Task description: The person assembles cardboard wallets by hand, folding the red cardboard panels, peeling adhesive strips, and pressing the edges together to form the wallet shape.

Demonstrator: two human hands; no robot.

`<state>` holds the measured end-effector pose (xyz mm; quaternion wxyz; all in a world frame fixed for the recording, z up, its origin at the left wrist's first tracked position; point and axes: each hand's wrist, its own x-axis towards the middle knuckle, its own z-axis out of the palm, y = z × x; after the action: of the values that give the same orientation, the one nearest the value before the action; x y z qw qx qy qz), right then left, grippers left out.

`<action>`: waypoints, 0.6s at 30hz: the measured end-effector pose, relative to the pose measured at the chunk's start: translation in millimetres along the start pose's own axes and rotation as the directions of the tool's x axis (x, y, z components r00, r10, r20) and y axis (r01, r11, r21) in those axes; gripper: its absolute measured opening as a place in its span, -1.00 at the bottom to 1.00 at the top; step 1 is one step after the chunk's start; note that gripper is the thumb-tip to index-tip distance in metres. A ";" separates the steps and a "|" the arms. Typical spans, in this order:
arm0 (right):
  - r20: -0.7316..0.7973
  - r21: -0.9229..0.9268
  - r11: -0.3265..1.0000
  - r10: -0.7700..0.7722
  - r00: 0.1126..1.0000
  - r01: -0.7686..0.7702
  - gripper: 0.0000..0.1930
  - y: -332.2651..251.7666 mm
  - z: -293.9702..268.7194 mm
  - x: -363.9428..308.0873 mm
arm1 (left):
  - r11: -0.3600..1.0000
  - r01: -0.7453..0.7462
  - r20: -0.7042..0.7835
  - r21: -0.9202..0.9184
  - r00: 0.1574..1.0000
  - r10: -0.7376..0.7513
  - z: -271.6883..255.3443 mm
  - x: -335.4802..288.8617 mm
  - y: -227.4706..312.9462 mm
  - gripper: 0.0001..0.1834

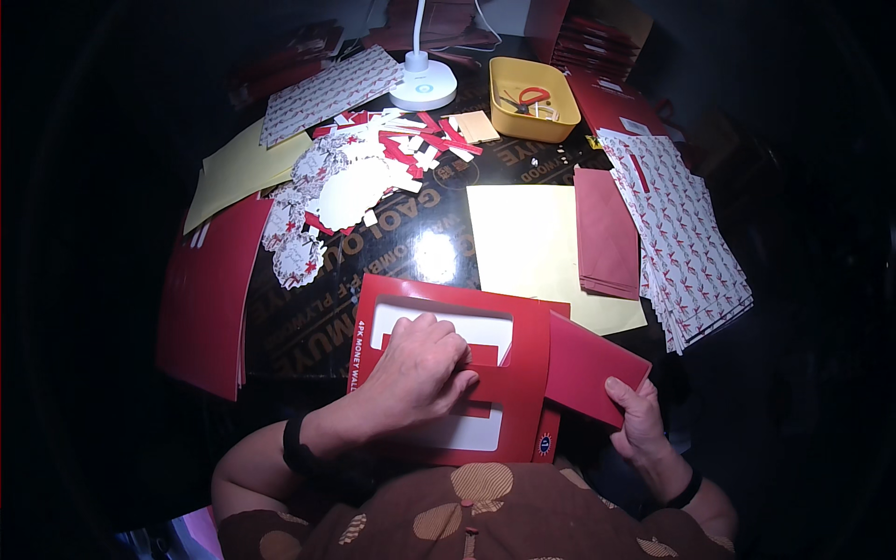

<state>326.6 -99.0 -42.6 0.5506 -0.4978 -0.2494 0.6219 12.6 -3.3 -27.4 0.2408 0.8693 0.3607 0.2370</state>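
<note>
Single fisheye view, head-mounted, facing down and toward twelve o'clock from above the torso [485, 518] at six; left hand [427, 362] and right hand [638, 411] close below, lamp [423, 86] farther off near twelve.

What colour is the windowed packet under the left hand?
The packet is red, in the head view.

Free strip between red carton [497, 385] and cutouts [355, 194]

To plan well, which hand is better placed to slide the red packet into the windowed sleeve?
Right, probably: the right hand grips the red packet at the windowed sleeve's right edge, while the left hand is over its front.
</note>
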 end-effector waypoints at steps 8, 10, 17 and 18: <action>-0.027 0.030 0.999 0.017 1.000 -0.016 -0.62 1.4 5.5 -0.8 | 1.000 0.004 0.004 0.004 1.000 -0.004 -0.8 0.7 1.7 -0.77; -0.014 0.029 0.999 0.019 1.000 -0.019 -0.61 1.6 4.7 -0.9 | 1.000 0.003 0.005 0.004 1.000 -0.003 -0.9 1.1 1.5 -0.77; 0.008 0.035 0.999 0.017 1.000 -0.018 -0.66 -5.1 19.1 4.8 | 1.000 -0.006 -0.007 0.002 1.000 0.006 -0.9 0.1 0.1 -0.77; 0.008 0.035 0.999 0.017 1.000 -0.017 -0.66 -5.4 19.5 5.7 | 1.000 -0.010 -0.010 0.000 1.000 0.010 -0.9 0.0 0.0 -0.77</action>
<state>312.1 -87.5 -32.5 0.5529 -0.4881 -0.2363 0.6327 12.0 -3.2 -26.7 0.2377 0.8700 0.3575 0.2426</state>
